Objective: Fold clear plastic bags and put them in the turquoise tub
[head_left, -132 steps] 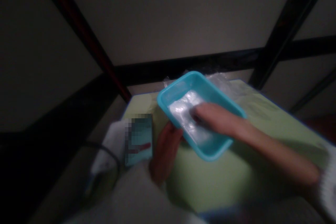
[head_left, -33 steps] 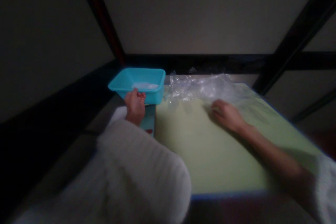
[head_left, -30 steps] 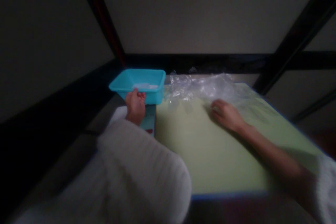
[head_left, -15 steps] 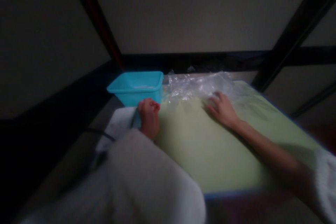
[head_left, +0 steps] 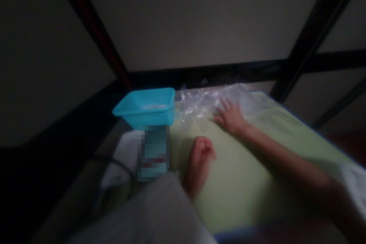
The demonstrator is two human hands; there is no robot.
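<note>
My left hand is above the yellow-green table top, its fingers curled in. Blur and dimness hide whatever, if anything, lies inside them. Farther up, my right hand rests with fingers spread at the near edge of a crumpled clear plastic sheet. Its fingertips reach onto the plastic, and nothing is gripped. To the left of my left hand lies a flat, pixelated teal item whose kind I cannot make out.
A turquoise plastic basin with something pale inside stands at the back left. Below it are a white cloth or sheet and a dark cable. The wall rises behind the table. A pale covered surface, perhaps a knee, fills the front.
My left hand has moved right and toward me, away from the basin, uncovering the pixelated item. My right hand has shifted slightly left and its fingers are more spread. The view has tilted a little.
</note>
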